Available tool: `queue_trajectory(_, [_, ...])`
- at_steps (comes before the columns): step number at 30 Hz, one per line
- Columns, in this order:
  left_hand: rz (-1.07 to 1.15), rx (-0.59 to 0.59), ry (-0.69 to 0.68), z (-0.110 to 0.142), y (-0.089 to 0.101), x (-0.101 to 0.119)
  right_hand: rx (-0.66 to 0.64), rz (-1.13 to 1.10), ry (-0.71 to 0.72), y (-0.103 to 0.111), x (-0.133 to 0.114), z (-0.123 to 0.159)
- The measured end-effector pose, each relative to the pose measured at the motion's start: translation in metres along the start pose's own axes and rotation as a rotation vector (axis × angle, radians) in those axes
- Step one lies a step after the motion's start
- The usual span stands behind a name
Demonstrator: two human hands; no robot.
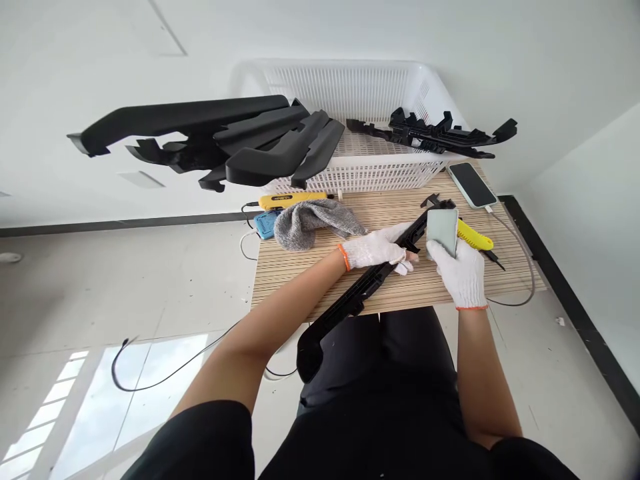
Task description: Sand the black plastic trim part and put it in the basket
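A long black plastic trim part (360, 293) lies slanted across the small wooden table (310, 267), its near end hanging over the front edge towards my lap. My left hand (376, 250), in a white knit glove, is closed around the part near its middle. My right hand (463, 273), also gloved, grips a grey rectangular block (443, 230) and holds it against the far end of the part.
A white plastic basket (360, 127) at the back carries several black trim parts (240, 143) and another black part (435, 137) on its rim. On the table lie a grey cloth (313, 223), yellow utility knives (290, 199) (475, 237), a phone (471, 185), and a blue device (265, 225).
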State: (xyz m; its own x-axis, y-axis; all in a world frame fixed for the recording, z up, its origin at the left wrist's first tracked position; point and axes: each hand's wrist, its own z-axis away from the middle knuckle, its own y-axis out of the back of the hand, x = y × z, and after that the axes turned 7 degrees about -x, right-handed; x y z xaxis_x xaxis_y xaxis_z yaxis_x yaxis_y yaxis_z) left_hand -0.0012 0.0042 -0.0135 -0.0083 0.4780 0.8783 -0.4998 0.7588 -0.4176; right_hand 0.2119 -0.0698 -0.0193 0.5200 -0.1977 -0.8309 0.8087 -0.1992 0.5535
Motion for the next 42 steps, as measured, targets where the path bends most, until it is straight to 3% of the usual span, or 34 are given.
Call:
queue_trajectory(5, [0.025,-0.031,-0.016,-0.001,0.002,-0.002,0.062,-0.286,-0.106,0.000,-0.007,0.002])
queue_trajectory(9, [0.031,-0.024,-0.014,0.000,0.001,-0.001,-0.049,-0.404,-0.073,0.000,-0.010,0.002])
queue_trajectory(12, [0.046,-0.028,-0.017,0.000,0.001,-0.001,-0.092,-0.378,-0.063,0.001,-0.009,0.004])
queue_trajectory(18, [0.047,-0.045,-0.044,-0.003,0.006,-0.006,-0.003,-0.295,-0.028,0.001,-0.004,0.005])
queue_trajectory(23, [0.027,-0.021,-0.038,-0.002,0.002,-0.003,0.033,-0.363,0.052,0.003,-0.003,0.005])
queue_trajectory(26, [-0.010,0.027,-0.005,-0.001,-0.003,0.002,-0.006,-0.387,0.006,0.003,-0.003,0.003])
queue_trajectory(30, [-0.010,0.032,0.006,-0.001,-0.005,0.004,0.057,-0.425,-0.024,0.000,-0.006,0.003])
queue_trajectory(33, [-0.013,0.023,0.011,0.000,-0.004,0.004,-0.002,-0.430,-0.056,-0.001,-0.007,0.004])
queue_trajectory(40, [-0.049,0.008,-0.007,0.000,-0.002,0.003,0.058,-0.485,-0.034,0.001,-0.006,0.005])
queue_trajectory(42, [-0.014,-0.003,0.000,0.000,-0.001,0.002,0.156,-0.536,-0.023,0.001,-0.004,0.003])
